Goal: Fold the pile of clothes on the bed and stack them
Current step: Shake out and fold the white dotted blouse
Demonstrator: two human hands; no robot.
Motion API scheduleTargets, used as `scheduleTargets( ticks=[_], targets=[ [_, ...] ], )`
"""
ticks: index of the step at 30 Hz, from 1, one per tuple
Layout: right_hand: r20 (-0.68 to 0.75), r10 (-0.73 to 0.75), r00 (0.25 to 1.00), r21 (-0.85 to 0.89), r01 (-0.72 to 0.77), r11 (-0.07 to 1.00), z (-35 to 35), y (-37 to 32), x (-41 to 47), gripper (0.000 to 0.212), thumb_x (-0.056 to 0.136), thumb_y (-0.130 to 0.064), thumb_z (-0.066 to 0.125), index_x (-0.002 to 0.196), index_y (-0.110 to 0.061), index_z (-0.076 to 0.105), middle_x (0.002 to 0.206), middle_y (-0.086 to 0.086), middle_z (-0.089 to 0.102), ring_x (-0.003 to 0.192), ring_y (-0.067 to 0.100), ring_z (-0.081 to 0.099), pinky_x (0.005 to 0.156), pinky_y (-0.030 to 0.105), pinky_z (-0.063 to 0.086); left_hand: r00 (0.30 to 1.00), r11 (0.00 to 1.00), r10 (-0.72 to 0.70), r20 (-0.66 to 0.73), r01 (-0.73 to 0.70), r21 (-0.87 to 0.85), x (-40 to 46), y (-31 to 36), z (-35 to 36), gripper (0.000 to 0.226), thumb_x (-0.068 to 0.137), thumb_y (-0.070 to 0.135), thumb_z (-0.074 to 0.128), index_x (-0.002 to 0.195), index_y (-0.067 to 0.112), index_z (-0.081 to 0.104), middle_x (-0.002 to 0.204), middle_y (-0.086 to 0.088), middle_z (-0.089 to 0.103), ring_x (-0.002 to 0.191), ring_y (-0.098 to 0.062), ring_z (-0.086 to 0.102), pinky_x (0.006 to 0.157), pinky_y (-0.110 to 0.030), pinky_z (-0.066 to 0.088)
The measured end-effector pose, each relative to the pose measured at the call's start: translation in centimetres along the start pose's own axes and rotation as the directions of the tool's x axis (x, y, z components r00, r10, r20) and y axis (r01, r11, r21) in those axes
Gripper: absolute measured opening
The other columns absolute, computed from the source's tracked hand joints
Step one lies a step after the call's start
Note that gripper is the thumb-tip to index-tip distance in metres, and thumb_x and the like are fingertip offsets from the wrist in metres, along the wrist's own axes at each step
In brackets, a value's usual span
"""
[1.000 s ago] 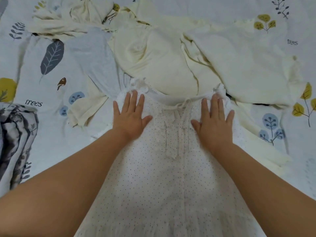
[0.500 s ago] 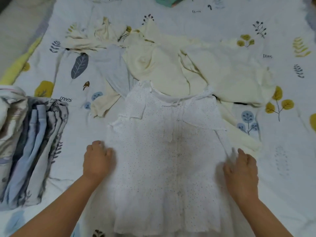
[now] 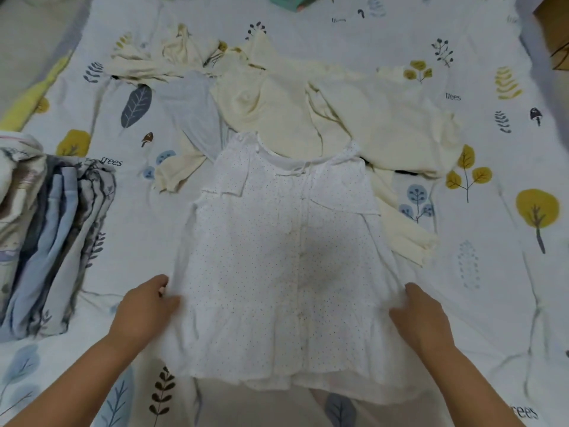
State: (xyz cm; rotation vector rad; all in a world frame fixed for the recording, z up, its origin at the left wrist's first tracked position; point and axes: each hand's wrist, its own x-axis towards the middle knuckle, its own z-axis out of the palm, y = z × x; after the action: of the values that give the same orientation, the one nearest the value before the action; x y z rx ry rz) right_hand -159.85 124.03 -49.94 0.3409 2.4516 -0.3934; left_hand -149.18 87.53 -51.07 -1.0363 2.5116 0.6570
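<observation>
A white dotted dress lies flat on the bed, neckline away from me. My left hand pinches the dress's left side edge near the skirt. My right hand grips the right side edge at about the same height. Behind the dress spreads a pile of cream clothes with a light grey garment at its left.
A stack of folded grey, blue and patterned fabric sits at the left edge. The bed sheet is white with leaf and tree prints. A brown box corner shows at the top right, and a teal item at the top.
Both hands slid from the dress's chest down to its side edges and now hold the fabric. The view has pulled back, showing more of the bed.
</observation>
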Motion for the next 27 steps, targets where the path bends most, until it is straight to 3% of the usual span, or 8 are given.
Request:
scheduleTargets(
  ticks=[2, 5, 10, 14, 17, 22, 24, 27],
  targets=[
    [-0.030, -0.105, 0.994, -0.049, 0.103, 0.993, 0.1, -1.2, -1.4, 0.039, 0.090, -0.011, 0.047, 0.129, -0.013, 0.042, 0.078, -0.007, 0.045, 0.066, 0.009, 0.044, 0.051, 0.022, 0.032, 0.987, 0.989, 0.134, -0.090, -0.128, 0.067, -1.6, 1.5, 0.0, 0.004, 0.086, 0.008, 0.055, 0.084, 0.006, 0.052, 0.059, 0.001, 0.050, 0.054, -0.015, 0.045, 0.046, -0.024, 0.027],
    [-0.016, -0.302, 0.953, -0.102, 0.299, 0.949, 1.4, -3.4, -3.5, 0.049, 0.092, -0.015, 0.043, 0.140, -0.019, 0.033, 0.102, -0.004, 0.055, 0.081, 0.010, 0.046, 0.068, 0.022, 0.037, 0.957, 0.941, 0.290, -0.011, -0.283, 0.185, -4.2, 4.5, 1.4, 0.039, 0.091, 0.013, 0.046, 0.130, 0.015, 0.045, 0.087, -0.002, 0.062, 0.069, -0.014, 0.048, 0.057, -0.025, 0.034],
    [0.369, -0.469, 0.803, 0.266, 0.392, 0.881, 3.2, -5.0, -4.4, 0.064, 0.093, -0.036, 0.051, 0.148, -0.024, 0.021, 0.101, -0.014, 0.052, 0.087, -0.003, 0.048, 0.086, 0.023, 0.045, 0.724, 0.976, 0.217, 0.655, -0.148, -0.159, -6.1, 7.9, 3.5, 0.054, 0.095, 0.036, 0.047, 0.144, 0.033, 0.026, 0.101, 0.007, 0.058, 0.069, -0.006, 0.061, 0.052, -0.016, 0.049],
    [0.119, -0.420, 0.900, 0.410, 0.340, 0.846, 3.5, -4.2, -2.6, 0.040, 0.096, -0.024, 0.047, 0.136, -0.032, 0.044, 0.132, -0.005, 0.054, 0.105, 0.007, 0.059, 0.089, 0.020, 0.050, 0.886, 0.907, 0.422, 0.193, -0.413, -0.084, -4.2, 6.8, 4.4, 0.029, 0.095, 0.024, 0.046, 0.123, 0.025, 0.056, 0.101, 0.010, 0.061, 0.075, 0.003, 0.054, 0.064, -0.003, 0.037],
    [-0.117, -0.438, 0.892, 0.131, 0.451, 0.883, 4.9, -3.6, -1.5, 0.051, 0.099, -0.025, 0.039, 0.147, -0.028, 0.024, 0.154, -0.006, 0.021, 0.141, 0.010, 0.021, 0.110, 0.019, 0.016, 0.831, 0.831, 0.555, -0.042, -0.551, 0.069, -2.3, 4.9, 5.3, 0.036, 0.089, 0.011, 0.055, 0.126, 0.012, 0.057, 0.128, -0.011, 0.057, 0.114, -0.025, 0.055, 0.097, -0.025, 0.038],
    [0.271, -0.524, 0.808, -0.338, 0.589, 0.734, 8.5, -2.9, -0.8, 0.063, 0.100, -0.044, 0.023, 0.147, -0.026, -0.015, 0.149, 0.001, -0.031, 0.138, 0.021, -0.029, 0.114, 0.042, -0.010, 0.807, 0.712, 0.420, 0.414, -0.576, 0.402, -0.8, 1.7, 7.2, 0.078, 0.078, 0.063, -0.007, 0.144, 0.022, -0.016, 0.149, -0.006, -0.028, 0.139, -0.025, -0.025, 0.115, -0.043, -0.003],
    [0.259, -0.574, 0.777, -0.289, 0.629, 0.721, 8.2, -2.4, -0.6, 0.057, 0.101, -0.037, 0.025, 0.149, -0.025, -0.004, 0.154, 0.000, -0.021, 0.143, 0.022, -0.018, 0.115, 0.040, -0.006, 0.780, 0.737, 0.441, 0.444, -0.597, 0.316, -0.2, 1.2, 7.3, 0.082, 0.073, 0.066, -0.010, 0.143, 0.024, -0.015, 0.147, -0.001, -0.028, 0.136, -0.018, -0.028, 0.115, -0.040, -0.004],
    [0.039, -0.712, 0.701, -0.290, 0.690, 0.663, 6.3, -1.3, -0.5, 0.072, 0.077, 0.002, 0.068, 0.141, -0.011, 0.038, 0.149, 0.008, 0.025, 0.137, 0.032, 0.032, 0.110, 0.039, 0.022, 0.785, 0.754, 0.560, 0.264, -0.615, 0.232, -0.1, 1.0, 4.6, 0.062, 0.094, 0.054, 0.011, 0.145, 0.022, 0.024, 0.152, -0.001, 0.014, 0.143, -0.020, 0.010, 0.114, -0.040, 0.008]
  ],
)
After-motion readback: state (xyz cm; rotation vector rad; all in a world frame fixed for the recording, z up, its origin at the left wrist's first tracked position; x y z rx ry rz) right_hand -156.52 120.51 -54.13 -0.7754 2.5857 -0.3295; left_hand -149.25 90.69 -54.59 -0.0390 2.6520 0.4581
